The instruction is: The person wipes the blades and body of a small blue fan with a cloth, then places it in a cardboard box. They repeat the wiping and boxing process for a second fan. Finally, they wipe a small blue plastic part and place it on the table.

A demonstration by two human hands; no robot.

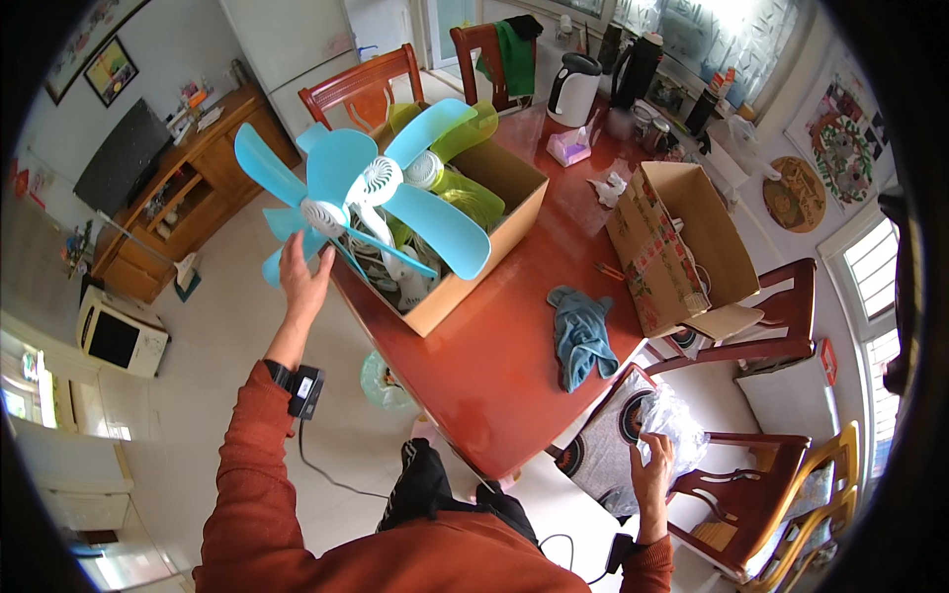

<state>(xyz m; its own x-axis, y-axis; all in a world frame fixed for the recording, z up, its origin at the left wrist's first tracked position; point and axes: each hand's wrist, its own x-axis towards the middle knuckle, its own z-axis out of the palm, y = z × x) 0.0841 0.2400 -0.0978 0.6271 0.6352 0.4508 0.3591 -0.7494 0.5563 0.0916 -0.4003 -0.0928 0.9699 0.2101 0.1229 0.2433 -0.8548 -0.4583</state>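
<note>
My left hand is raised at the near left fan, its fingers apart beside the white hub and blue blades; whether it touches them I cannot tell. A second blue-bladed fan leans over the open cardboard box, which also holds green-bladed fans and white cords. My right hand is low at the right, fingers spread and curved, in front of a clear plastic bag on a chair. Contact with the bag is not clear.
On the red table lie a blue cloth, a tissue pack and crumpled tissue. A second open box stands right, a kettle behind. Wooden chairs surround the table; a green bin stands on the floor.
</note>
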